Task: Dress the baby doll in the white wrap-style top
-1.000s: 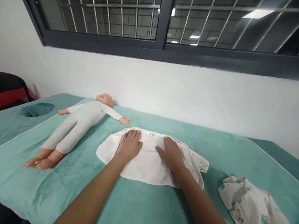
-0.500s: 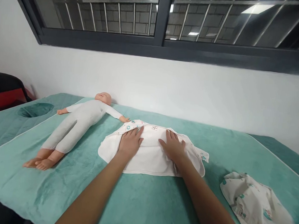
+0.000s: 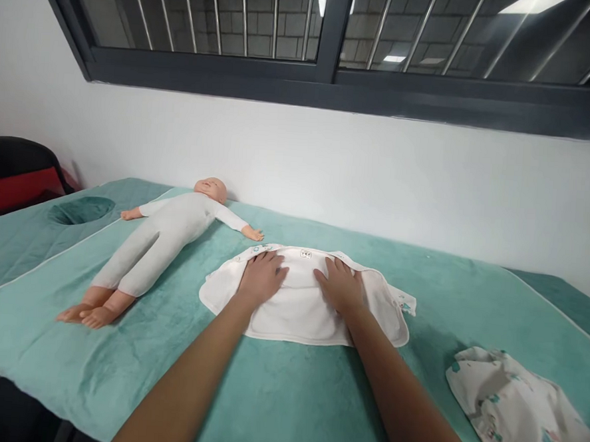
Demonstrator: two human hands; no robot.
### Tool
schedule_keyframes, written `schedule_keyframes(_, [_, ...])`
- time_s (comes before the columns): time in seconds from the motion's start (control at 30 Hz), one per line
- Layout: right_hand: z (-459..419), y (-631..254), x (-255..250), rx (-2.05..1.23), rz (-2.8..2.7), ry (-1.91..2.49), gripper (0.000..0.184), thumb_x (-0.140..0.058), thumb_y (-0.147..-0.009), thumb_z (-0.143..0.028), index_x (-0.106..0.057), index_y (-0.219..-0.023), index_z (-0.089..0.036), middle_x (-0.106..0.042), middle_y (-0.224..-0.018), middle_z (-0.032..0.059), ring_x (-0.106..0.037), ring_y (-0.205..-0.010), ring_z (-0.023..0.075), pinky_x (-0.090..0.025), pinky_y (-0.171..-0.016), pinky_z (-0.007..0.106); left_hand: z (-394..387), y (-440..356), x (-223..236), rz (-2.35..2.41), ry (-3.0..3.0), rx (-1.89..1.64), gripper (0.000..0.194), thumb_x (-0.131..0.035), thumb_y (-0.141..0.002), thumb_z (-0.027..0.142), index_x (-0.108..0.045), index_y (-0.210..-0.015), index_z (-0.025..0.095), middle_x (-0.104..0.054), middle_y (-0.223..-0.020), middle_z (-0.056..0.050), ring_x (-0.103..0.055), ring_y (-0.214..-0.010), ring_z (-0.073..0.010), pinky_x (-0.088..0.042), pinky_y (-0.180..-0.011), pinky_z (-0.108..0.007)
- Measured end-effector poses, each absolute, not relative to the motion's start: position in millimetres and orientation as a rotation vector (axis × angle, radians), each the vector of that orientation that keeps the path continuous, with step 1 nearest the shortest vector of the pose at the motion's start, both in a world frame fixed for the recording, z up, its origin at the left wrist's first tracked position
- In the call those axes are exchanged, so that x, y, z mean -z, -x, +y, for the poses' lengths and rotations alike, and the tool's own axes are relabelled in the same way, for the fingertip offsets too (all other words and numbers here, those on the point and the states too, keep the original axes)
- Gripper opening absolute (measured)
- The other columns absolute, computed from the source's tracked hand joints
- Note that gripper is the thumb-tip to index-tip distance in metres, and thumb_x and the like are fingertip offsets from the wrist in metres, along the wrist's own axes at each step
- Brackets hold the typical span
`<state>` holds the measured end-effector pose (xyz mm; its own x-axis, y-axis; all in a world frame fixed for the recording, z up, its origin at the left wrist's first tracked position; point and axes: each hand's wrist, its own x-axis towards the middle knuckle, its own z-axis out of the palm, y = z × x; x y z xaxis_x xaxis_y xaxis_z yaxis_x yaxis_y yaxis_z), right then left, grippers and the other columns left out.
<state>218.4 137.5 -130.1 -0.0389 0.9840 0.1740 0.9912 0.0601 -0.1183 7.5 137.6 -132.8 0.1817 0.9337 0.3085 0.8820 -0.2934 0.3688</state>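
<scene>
A folded white baby garment (image 3: 299,311) lies flat on the teal-covered table (image 3: 274,393), a small label showing at its far edge. My left hand (image 3: 261,277) rests palm down on its left half, fingers stretched out. On the right half lies my right hand (image 3: 340,285), also flat with fingers spread. Neither hand holds anything.
A baby doll (image 3: 161,236) in a light grey suit lies on its back to the left, head toward the white wall. A crumpled printed white cloth (image 3: 513,408) sits at the right near edge. A dark teal round hollow (image 3: 80,209) and a black and red chair (image 3: 12,174) are far left.
Both hands slid a little toward the garment's far edge, pressing it flatter; its raised far-left fold now lies down. The view shifted slightly.
</scene>
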Motion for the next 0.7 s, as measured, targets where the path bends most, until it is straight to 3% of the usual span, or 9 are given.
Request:
schedule_keyframes(0.1, [126.8,-222.3,127.0,0.096,-2.174,1.908,0.038,-0.034,-0.097,-0.034,-0.054,-0.125,-0.019,-0.048,-0.143,0.0123,-0.040,-0.134,0.0248,-0.024,-0.110,0.050,125.2,12.9,124.7,1.751,-2.048,-1.143,0.035,-0.035,-0.093,0.022,-0.062,-0.115,0.021,-0.064,-0.125,-0.005,-0.056,-0.118,-0.0172,-0.041,-0.106,-0.032])
schedule_keyframes(0.2, [109.5,-224.2,129.8,0.092,-2.291,1.698,0.039,-0.037,-0.097,-0.030,-0.054,-0.130,-0.017,-0.048,-0.144,0.0109,-0.037,-0.137,0.0224,-0.016,-0.117,0.047,106.4,54.7,125.2,1.968,-1.850,-1.359,0.036,-0.035,-0.087,0.014,-0.063,-0.109,0.021,-0.066,-0.116,-0.006,-0.058,-0.110,-0.0193,-0.044,-0.100,-0.034])
schedule_keyframes(0.33, [80.5,-213.1,134.0,-0.059,-2.479,1.342,0.043,-0.042,-0.098,-0.038,-0.052,-0.134,-0.018,-0.047,-0.146,0.0090,-0.039,-0.137,0.0212,-0.020,-0.118,0.043,88.4,112.2,135.1,2.249,-1.719,-1.061,0.027,-0.049,-0.083,0.025,-0.067,-0.100,0.015,-0.067,-0.106,-0.011,-0.058,-0.102,-0.0259,-0.045,-0.091,-0.037])
schedule_keyframes(0.5, [44.3,-193.5,123.9,-0.196,-2.628,1.044,0.052,-0.054,-0.092,-0.051,-0.049,-0.137,-0.024,-0.043,-0.149,0.0054,-0.037,-0.138,0.0236,-0.026,-0.116,0.044,84.2,129.9,136.5,2.184,-1.766,-0.856,0.028,-0.049,-0.085,0.035,-0.070,-0.094,0.019,-0.067,-0.100,-0.006,-0.060,-0.093,-0.0217,-0.042,-0.079,-0.030])
schedule_keyframes(0.6, [30.6,-193.2,119.1,-0.181,-2.585,1.114,0.042,-0.064,-0.085,-0.051,-0.061,-0.117,-0.025,-0.059,-0.128,0.0055,-0.051,-0.118,0.0242,-0.041,-0.100,0.041,83.6,125.2,135.0,2.212,-1.785,-0.792,0.029,-0.052,-0.083,0.042,-0.070,-0.091,0.021,-0.067,-0.100,-0.006,-0.059,-0.091,-0.0216,-0.040,-0.076,-0.029])
schedule_keyframes(0.7, [25.9,-193.8,121.9,-0.076,-2.555,1.264,0.015,-0.061,-0.090,-0.036,-0.062,-0.090,-0.021,-0.064,-0.099,0.0042,-0.057,-0.092,0.0208,-0.045,-0.081,0.036,83.2,122.5,136.6,2.207,-1.765,-0.788,0.030,-0.051,-0.084,0.047,-0.067,-0.085,0.021,-0.067,-0.092,-0.004,-0.059,-0.084,-0.0206,-0.038,-0.071,-0.029])
